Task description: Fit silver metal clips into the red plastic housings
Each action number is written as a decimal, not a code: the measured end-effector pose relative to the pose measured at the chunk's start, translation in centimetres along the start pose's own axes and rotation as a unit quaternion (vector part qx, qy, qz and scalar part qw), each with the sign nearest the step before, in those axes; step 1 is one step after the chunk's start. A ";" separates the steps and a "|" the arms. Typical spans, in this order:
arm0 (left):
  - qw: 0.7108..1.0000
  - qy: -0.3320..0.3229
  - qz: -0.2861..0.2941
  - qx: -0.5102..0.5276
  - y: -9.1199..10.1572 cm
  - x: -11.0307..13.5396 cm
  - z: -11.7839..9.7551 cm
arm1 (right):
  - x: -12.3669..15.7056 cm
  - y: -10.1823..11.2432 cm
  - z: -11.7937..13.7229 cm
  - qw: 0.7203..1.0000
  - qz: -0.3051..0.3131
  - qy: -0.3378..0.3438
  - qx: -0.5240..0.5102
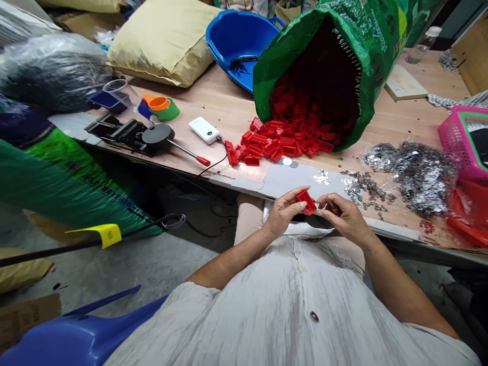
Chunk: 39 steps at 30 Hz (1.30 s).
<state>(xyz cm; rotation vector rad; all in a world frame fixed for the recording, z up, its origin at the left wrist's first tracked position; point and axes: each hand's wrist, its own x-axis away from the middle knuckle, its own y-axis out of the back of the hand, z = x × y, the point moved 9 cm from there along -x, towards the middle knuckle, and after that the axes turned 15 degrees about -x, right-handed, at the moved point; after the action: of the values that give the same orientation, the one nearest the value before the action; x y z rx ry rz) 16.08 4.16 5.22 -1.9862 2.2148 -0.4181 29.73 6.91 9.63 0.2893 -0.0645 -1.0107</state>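
Above my lap, at the table's front edge, my left hand (284, 213) is closed on a small red plastic housing (306, 202), its hollow side facing up. My right hand (345, 217) is closed just to the right of it, thumb and fingers pinched close to the housing's end. A small dark brown piece (334, 207), perhaps a tool handle, shows among the right fingers; its kind is unclear. Many like red housings (272, 145) spill from a green woven sack (263, 76) onto the table. Small flat metal pieces (354, 187) lie scattered just beyond my right hand.
A black hand press (143, 136) with a red-tipped lever and a white power bank (205, 130) stand left. Behind are a blue basin (217, 43) and a stuffed tan sack (163, 35). Bagged metal pieces (425, 175) and a pink basket (453, 134) lie right.
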 end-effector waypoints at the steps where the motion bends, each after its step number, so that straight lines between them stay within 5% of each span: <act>1: 1.000 0.000 0.003 0.001 0.0 -0.1 0.0 | 0.0 0.2 -0.2 1.000 -0.002 -0.008 -0.001; 8: 0.983 -0.081 -0.005 -0.163 1.9 -1.6 -0.7 | -0.6 0.4 -1.8 0.997 -0.009 0.030 0.077; 16: 0.883 -0.112 0.018 -0.456 3.3 -4.0 -1.1 | -2.2 -0.8 -3.0 0.988 -0.010 0.023 0.154; 29: 0.875 -0.114 0.056 -0.468 3.4 -5.0 -0.8 | -3.2 -2.0 -4.2 0.979 0.036 0.040 0.195; 39: 0.868 -0.111 0.041 -0.482 3.5 -5.2 -0.4 | -2.9 -3.6 -4.1 0.964 -0.010 0.009 0.266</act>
<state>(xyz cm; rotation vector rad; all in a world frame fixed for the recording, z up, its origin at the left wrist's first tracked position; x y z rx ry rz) 13.24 9.66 4.15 -2.0892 2.5646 1.0980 25.99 8.43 5.00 0.7908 -0.3195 -0.9988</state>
